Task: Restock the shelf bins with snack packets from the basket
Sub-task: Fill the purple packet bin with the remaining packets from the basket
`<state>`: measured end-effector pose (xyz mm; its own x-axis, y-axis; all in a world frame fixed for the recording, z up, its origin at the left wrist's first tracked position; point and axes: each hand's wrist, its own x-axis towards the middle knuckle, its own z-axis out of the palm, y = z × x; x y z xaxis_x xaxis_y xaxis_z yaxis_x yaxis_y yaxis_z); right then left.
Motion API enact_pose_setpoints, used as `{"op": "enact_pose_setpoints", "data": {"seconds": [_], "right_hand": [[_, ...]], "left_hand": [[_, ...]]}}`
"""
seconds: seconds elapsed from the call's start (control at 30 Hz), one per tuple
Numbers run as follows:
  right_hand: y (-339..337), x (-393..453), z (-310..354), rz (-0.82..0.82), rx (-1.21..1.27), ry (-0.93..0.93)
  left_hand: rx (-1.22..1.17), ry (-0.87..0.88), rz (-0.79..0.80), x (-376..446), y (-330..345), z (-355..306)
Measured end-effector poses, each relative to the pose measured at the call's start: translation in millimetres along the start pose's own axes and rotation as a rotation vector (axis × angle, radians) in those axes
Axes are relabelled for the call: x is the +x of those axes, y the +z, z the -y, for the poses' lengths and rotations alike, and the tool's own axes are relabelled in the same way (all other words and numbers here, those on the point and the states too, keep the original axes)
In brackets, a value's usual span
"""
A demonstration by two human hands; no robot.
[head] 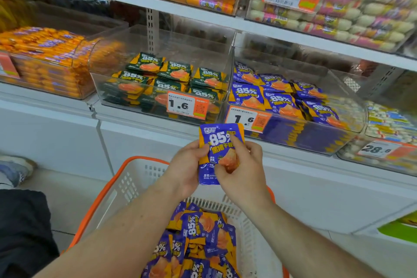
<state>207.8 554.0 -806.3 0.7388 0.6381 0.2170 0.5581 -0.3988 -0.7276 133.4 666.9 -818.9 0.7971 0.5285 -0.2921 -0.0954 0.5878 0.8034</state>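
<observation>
1. I hold one purple snack packet [220,153] upright in front of the shelf edge, above the basket [126,184] and just below the purple bin [293,140]. My left hand [188,168] grips its left edge, fingers curled behind and thumb on the face; my right hand [242,168] pinches the front with thumb and forefinger. Holding it face-up like this probably lets me check the print and square it before it goes in.
2. The packet reads a large "85%" in white, with yellow Chinese characters beneath and a picture of an orange meat slice; the small print is too fine to read.
3. More purple packets [200,239] lie heaped loosely in the white, orange-rimmed basket, so much of the job remains.
4. The purple bin holds matching packets in rows, face forward, and looks like the right destination. Its tag [248,119] reads "1.6".
5. The green bin [158,106] beside it holds green "85%" packets, also tagged "1.6".
6. Further tags read "29.8" above and "28.8" at right.
</observation>
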Motion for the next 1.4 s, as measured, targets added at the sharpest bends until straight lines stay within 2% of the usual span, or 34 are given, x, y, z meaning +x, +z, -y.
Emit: {"op": "enact_pose_setpoints", "data": {"seconds": [0.2,0.4,0.47,0.53,0.6,0.63,0.67,0.73,0.8,0.83,1.0,1.17,1.4], "right_hand": [[0.3,-1.4,11.4,-0.217,-0.220,-0.143],[-36.2,31.4,20.9,-0.387,-0.263,-0.098],[-55.9,50.0,22.1,-0.379,-0.181,-0.053],[-73.6,68.4,18.7,-0.363,-0.139,0.007],[-89.5,86.7,10.9,-0.376,-0.171,0.043],[-97.2,96.3,5.7,-0.382,-0.198,0.061],[-104.5,105.7,0.5,-0.383,-0.222,0.081],[-118.8,123.2,-9.9,-0.366,-0.246,0.121],[-130.7,136.7,-19.7,-0.335,-0.250,0.146],[-135.5,142.4,-25.1,-0.327,-0.258,0.149],[-154.8,190.8,-49.1,-0.353,-0.399,0.198],[-155.5,248.4,-65.0,-0.243,-0.551,0.337],[-159.2,294.3,-95.7,-0.098,-0.870,0.348]], "left_hand": [[0.035,0.137,0.019,-4.9,17.5,-14.9],[0.174,0.270,0.148,12.3,77.7,-57.0],[0.362,0.386,0.163,21.7,99.9,-74.1],[0.664,0.627,0.116,41.0,113.2,-85.5],[0.995,0.926,-0.087,65.2,118.8,-99.0],[1.154,1.016,-0.198,78.2,120.5,-108.6],[1.290,1.024,-0.251,89.7,121.1,-118.2],[1.501,0.861,-0.248,112.1,119.6,-129.8],[1.629,0.697,-0.204,123.9,115.0,-125.4],[1.641,0.668,-0.191,128.5,111.2,-118.0],[1.466,0.732,-0.267,141.7,100.7,-101.6],[1.439,0.696,-0.253,136.2,101.0,-101.4],[1.432,0.708,-0.259,134.9,99.9,-102.3]]}}
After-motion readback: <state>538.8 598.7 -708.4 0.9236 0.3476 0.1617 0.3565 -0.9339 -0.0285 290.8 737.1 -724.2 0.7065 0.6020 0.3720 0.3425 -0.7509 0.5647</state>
